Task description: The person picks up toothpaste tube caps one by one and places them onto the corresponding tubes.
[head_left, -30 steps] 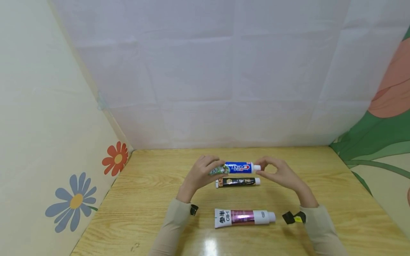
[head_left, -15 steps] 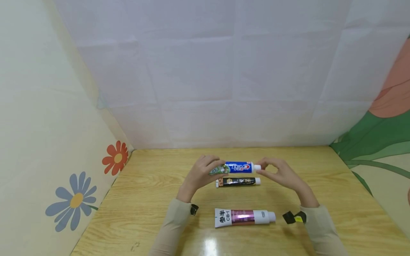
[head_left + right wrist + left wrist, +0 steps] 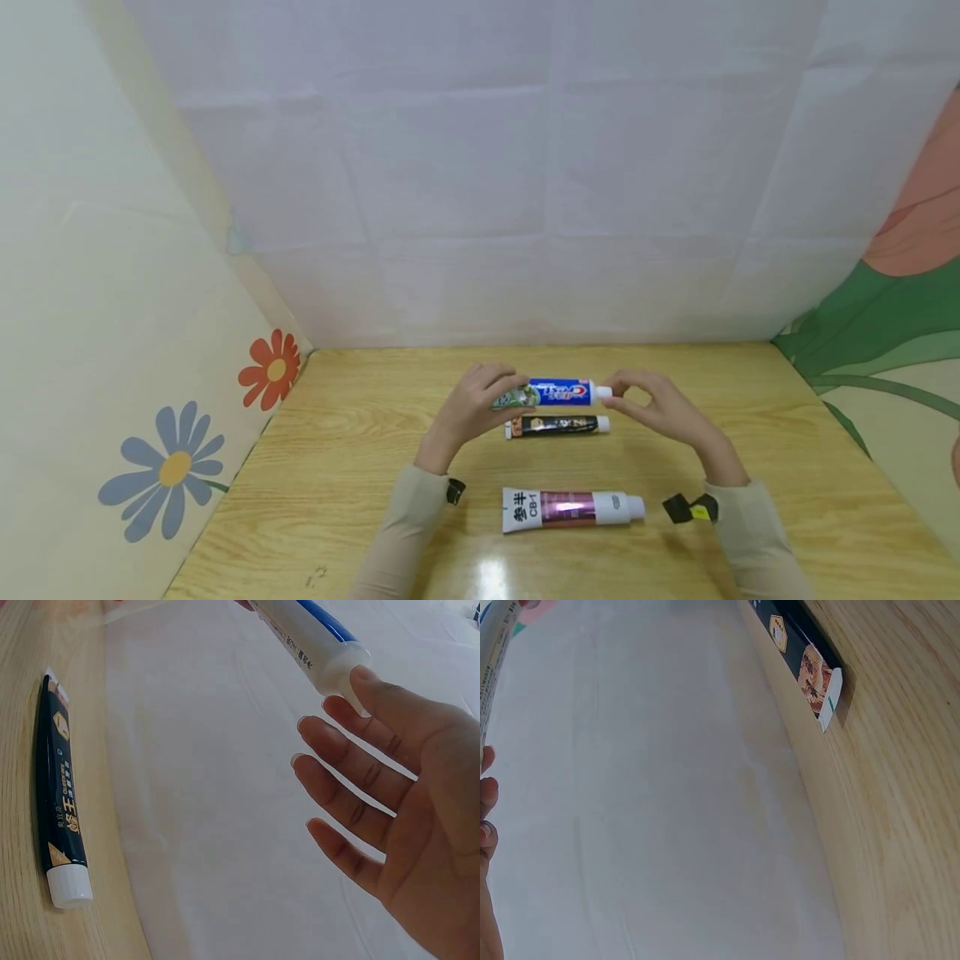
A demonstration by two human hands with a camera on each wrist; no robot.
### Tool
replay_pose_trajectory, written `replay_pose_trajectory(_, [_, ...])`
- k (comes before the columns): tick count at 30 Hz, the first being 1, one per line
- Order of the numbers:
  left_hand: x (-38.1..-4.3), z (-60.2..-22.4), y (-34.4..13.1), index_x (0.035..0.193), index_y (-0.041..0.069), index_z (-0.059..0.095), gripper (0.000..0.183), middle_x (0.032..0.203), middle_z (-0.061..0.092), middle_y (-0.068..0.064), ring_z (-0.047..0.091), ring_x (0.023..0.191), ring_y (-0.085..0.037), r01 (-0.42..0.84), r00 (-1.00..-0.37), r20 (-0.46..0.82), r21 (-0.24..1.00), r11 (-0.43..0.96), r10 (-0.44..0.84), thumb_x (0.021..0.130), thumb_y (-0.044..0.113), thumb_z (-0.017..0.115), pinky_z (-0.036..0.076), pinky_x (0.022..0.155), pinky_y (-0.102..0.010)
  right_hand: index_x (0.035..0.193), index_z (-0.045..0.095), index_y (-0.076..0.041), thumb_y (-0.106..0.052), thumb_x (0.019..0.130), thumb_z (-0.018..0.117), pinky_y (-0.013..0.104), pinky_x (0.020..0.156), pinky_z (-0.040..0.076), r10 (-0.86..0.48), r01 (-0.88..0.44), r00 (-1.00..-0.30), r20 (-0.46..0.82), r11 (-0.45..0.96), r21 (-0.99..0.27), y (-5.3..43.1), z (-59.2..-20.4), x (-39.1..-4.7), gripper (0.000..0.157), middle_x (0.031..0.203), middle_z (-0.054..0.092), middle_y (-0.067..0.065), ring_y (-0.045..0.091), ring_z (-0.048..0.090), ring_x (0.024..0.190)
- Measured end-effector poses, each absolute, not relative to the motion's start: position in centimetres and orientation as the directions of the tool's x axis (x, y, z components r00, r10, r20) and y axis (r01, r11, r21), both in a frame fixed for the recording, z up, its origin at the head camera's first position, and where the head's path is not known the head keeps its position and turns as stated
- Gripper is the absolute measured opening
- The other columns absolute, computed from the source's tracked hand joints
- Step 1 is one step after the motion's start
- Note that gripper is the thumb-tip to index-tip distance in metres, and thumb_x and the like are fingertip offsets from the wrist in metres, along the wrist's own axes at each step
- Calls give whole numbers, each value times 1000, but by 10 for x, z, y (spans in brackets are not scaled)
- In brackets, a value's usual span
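A blue and green toothpaste tube [image 3: 558, 392] is held level above the table, its white cap [image 3: 603, 392] pointing right. My left hand [image 3: 474, 408] grips its green tail end, thumb below and fingers above. With thumb and index finger my right hand [image 3: 663, 408] pinches the white cap; in the right wrist view the other fingers [image 3: 341, 784] are spread apart from the tube. Just nearer than the held tube, a black toothpaste tube [image 3: 558, 426] lies on the table. Closer to me lies a white and pink toothpaste tube [image 3: 572, 509], cap to the right.
The wood-grain table [image 3: 337, 500] ends at a pale hanging sheet [image 3: 540, 208] behind it. A flower-painted wall panel [image 3: 90, 333] stands on the left, another painted panel [image 3: 900, 333] on the right.
Hands and tubes keep nearly the same places. The held tube's printed face appears turned slightly, and the right hand has shifted very slightly to the right.
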State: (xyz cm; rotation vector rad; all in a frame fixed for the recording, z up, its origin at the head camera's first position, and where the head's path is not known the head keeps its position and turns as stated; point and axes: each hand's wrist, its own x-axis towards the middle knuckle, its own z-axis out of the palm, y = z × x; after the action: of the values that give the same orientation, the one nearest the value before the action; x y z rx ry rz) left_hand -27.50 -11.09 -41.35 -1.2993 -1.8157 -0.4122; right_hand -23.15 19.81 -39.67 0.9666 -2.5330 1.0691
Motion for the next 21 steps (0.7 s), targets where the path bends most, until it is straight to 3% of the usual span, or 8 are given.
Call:
replay_pose_trajectory(9, [-275,-411,-110,107,12,64,42,98,62,-2,58,85,-12,889,-108,786,-199,413,609,72,32,78,43,67,-22,103,64,-22,-19,86,66,29,77,49,-458,-630,-776,433,534,-564,196,-391,-229,18,89,62,-13,4,56,84])
replay_pose_trajectory(17, [-275,-411,-105,105,13,64,43,97,62,-1,58,82,-10,894,-104,778,-199,400,619,72,37,77,44,67,-20,94,65,-8,0,81,67,27,71,51,-492,-706,-708,507,489,-512,190,-378,-215,15,84,63,-3,8,57,78])
replay_pose_trajectory(21, [-276,-411,-104,105,13,65,45,96,62,-1,58,79,-9,898,-91,774,-209,388,627,69,37,79,44,66,-20,94,65,-12,-3,81,68,27,70,51,-485,-699,-715,504,504,-507,193,-386,-219,16,83,62,-6,6,57,77])
